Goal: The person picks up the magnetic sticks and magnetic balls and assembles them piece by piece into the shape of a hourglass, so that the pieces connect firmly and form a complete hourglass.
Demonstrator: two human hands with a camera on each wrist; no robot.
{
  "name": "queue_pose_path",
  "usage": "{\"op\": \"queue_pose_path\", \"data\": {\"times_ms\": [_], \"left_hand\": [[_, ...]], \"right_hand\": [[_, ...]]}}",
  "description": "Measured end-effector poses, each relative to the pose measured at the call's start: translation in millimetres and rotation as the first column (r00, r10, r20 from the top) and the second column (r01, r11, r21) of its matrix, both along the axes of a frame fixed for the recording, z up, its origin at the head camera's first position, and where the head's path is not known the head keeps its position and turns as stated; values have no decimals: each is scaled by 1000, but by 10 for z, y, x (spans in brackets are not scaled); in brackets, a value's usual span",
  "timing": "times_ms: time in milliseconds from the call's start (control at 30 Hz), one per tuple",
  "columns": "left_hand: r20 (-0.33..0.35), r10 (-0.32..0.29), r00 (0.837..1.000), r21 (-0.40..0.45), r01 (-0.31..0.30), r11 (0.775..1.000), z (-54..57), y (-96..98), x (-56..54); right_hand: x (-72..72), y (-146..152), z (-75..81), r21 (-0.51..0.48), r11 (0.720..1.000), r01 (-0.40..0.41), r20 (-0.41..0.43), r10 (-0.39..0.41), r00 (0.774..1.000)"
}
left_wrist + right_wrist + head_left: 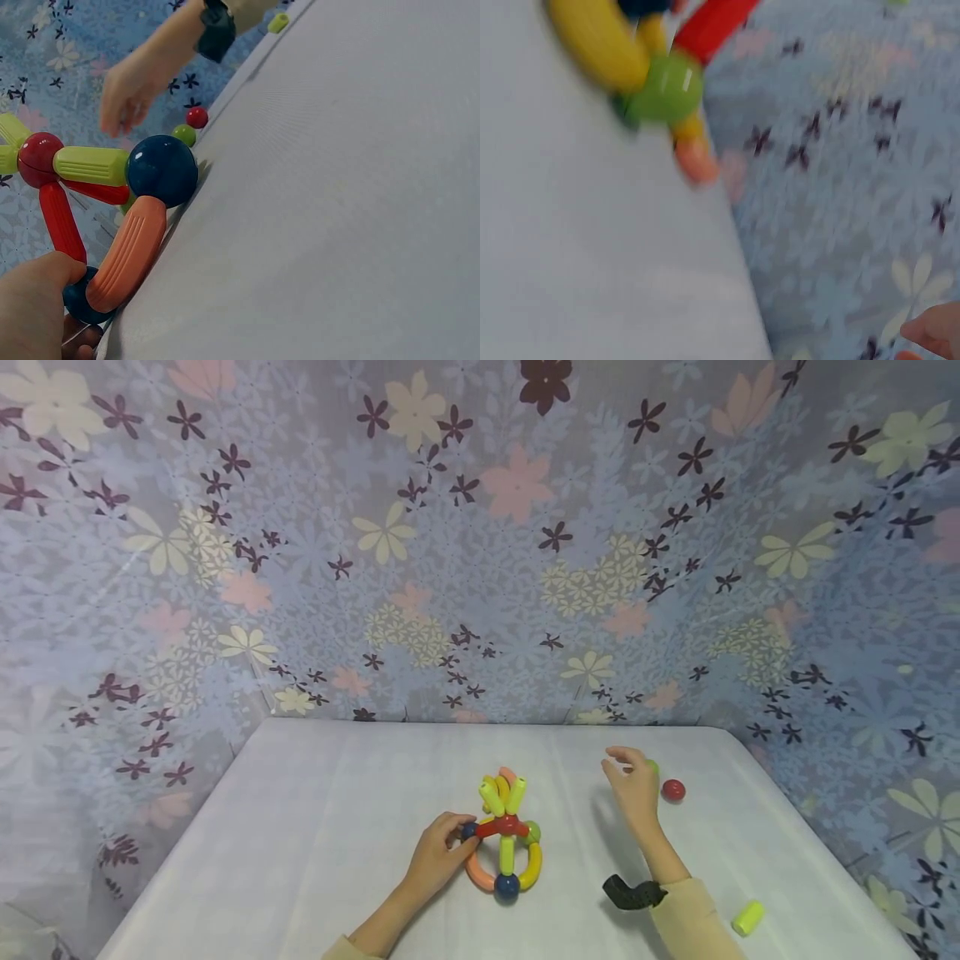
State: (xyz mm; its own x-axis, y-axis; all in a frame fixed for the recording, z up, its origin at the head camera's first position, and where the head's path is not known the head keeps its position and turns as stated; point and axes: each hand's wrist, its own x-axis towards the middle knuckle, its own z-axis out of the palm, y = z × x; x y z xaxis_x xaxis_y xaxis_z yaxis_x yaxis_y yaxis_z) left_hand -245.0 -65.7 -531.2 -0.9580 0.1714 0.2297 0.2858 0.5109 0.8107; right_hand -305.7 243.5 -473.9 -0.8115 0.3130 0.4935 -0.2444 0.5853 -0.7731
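A structure of coloured magnetic balls and sticks (507,857) stands on the white table, with a red ball (507,824) where several sticks meet. My left hand (438,856) grips its left corner, thumb and fingers round a blue ball (81,300) that joins a red stick and an orange curved stick (129,255). Two yellow-green sticks (517,795) point up from the red ball. My right hand (633,785) hovers to the right of the structure, fingers loosely bent and nothing between them. Behind it a loose green ball (184,135) is partly hidden in the head view.
A loose red ball (673,790) lies at the far right, beside the green one. Nearer the front right lies a short yellow-green stick (748,918). A black strap (632,892) is at the right wrist. A flowered cloth (480,543) hangs behind the table.
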Motion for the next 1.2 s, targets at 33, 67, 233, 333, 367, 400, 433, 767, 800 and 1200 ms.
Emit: {"op": "queue_pose_path", "data": {"times_ms": [33,67,233,333,367,400,433,767,800,1200], "left_hand": [[-5,0,1000,0,0,1000,-1,0,0],[-6,1,1000,-2,-1,1000,-4,0,-2],[-25,-1,1000,-1,1,1000,-23,0,-9],[-25,-1,1000,3,1,1000,-24,-3,-10],[-22,0,1000,2,0,1000,-25,-4,-11],[-22,-3,1000,3,3,1000,-26,-7,-12],[-20,-1,1000,3,1,1000,-24,-8,-13],[-32,0,999,-3,0,1000,-12,-18,-31],[-40,-3,999,-2,3,1000,-12,-18,-32],[-42,-1,999,6,1,1000,-8,-12,-33]], "right_hand": [[-21,57,-37,9,1000,12,-6,-12,1000],[-41,112,-73,13,1000,22,-13,-22,1000],[-71,300,-215,16,999,50,47,-51,998],[-68,354,-272,17,999,52,96,-53,994],[-66,365,-286,15,999,51,107,-52,993],[-66,372,-299,17,998,54,117,-56,992],[-70,382,-317,16,998,57,127,-59,990],[-94,420,-422,26,996,91,218,-94,971],[-98,421,-429,25,995,93,216,-96,972],[-60,102,-142,-57,997,47,194,-36,980]]}}
